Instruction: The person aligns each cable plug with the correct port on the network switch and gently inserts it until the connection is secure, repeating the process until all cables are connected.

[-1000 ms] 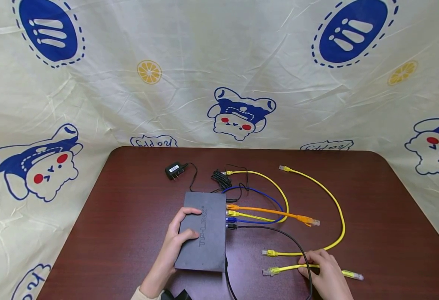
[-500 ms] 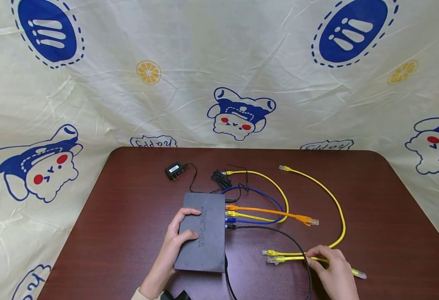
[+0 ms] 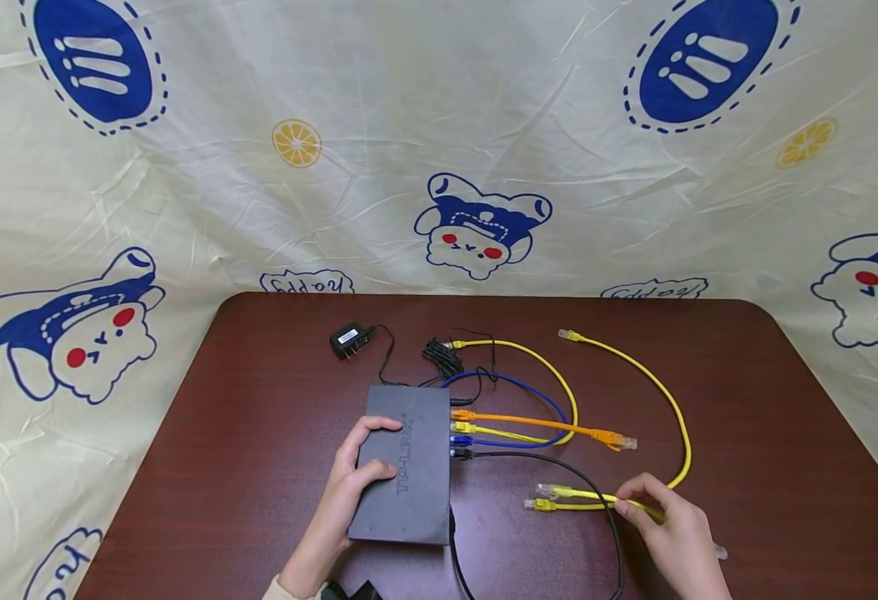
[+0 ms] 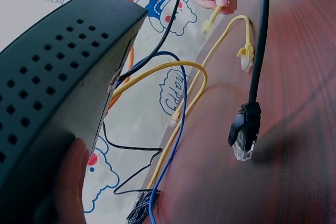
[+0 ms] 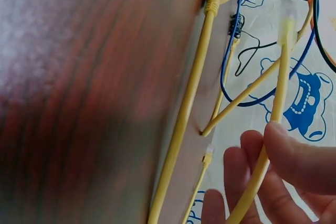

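short yellow cable [image 5: 280,95] moved forward, pinched between right fingers [image 5: 279,198]

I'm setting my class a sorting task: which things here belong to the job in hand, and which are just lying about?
Likely in the job:
TP-LINK box, held by the left hand
short yellow cable, pinched by the right hand
plugged-in cables

Seemingly lying about:
curved yellow cable, unplugged
black power adapter, connection unclear

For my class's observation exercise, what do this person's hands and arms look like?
The left hand and right hand wear no gloves. A cream left sleeve shows at the head view's bottom edge, near a black object; no right sleeve shows.
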Demonstrator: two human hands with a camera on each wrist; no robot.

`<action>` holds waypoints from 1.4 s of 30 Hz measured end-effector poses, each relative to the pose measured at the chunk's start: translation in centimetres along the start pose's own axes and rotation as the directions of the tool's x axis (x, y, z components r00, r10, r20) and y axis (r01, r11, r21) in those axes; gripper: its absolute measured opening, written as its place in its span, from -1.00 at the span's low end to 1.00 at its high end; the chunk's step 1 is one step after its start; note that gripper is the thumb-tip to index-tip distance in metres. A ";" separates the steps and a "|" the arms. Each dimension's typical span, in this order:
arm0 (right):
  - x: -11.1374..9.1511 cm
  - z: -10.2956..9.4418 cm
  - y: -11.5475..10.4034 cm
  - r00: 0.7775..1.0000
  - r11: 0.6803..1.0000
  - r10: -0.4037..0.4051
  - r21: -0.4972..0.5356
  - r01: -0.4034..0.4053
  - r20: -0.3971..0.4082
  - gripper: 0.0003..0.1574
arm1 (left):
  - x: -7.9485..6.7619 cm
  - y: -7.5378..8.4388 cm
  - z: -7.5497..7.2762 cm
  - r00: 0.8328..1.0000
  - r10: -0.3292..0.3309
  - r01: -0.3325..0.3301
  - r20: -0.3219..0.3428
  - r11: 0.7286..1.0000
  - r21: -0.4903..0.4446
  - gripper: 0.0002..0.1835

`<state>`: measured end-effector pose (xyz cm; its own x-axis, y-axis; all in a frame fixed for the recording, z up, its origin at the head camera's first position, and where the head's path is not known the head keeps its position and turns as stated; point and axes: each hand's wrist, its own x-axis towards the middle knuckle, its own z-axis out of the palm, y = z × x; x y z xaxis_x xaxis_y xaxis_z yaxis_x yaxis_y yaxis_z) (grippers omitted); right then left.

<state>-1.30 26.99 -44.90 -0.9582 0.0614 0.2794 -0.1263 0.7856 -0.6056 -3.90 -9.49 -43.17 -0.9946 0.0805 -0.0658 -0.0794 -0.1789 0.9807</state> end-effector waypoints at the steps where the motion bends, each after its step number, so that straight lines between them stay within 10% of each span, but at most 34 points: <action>1: 0.1 0.0 0.0 1.000 1.000 -0.005 0.010 0.005 -0.003 -0.61 | 0.0 0.0 0.0 1.000 0.000 0.000 0.001 1.000 -0.001 -0.50; 42: 1.5 -2.5 -3.1 0.976 0.962 -0.198 0.171 0.212 -0.094 -0.57 | 0.2 0.2 -0.1 1.000 0.007 -0.007 -0.025 1.000 -0.009 -0.48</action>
<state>-1.71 26.22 -40.78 -0.8857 -0.0375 0.4628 -0.3682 0.6639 -0.6509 -4.15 -9.58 -43.00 -0.9965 0.0552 -0.0635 -0.0728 -0.1882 0.9794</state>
